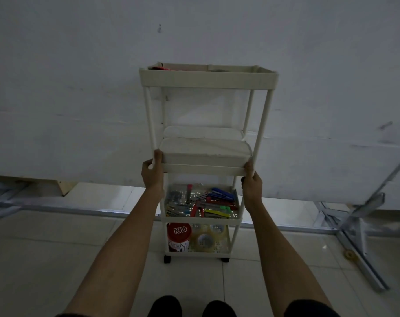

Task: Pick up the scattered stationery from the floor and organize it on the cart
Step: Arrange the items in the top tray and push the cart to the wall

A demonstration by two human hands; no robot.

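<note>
Stationery (pixel 208 203): a jumble of pens, clips and coloured bits lies in the third shelf down of the cart, spread across its perforated base; blue pieces sit at the back right, red and yellow ones toward the front.
Cart (pixel 208 78): cream plastic, four tiers on thin posts, upright on the floor and close to the wall.
Left hand (pixel 152 170): fingers wrapped round the front left post where it meets the second shelf (pixel 203 169), thumb pointing up beside the near box.
Right hand (pixel 251 179): clamped on the front right corner of that same shelf, fingers curled behind the post.
Stationery relative to hands: just below both, on the tier under the one they grip, between the two forearms.
White boxes (pixel 206 149): two lidded ones on the second shelf, one behind the other, between the hands.
Bottom shelf: a red-lidded jar (pixel 179 231) at the left, clear tape rolls (pixel 203 240) beside it.
Top tray: a red thing (pixel 164 68) shows at its back left; I cannot tell what.
Casters (pixel 167 259): black, resting on the tiled floor (pixel 57 248).
Wall (pixel 80 88): plain, pale and scuffed.
Metal frame (pixel 363 225): leaning at the right, well apart from the cart.
</note>
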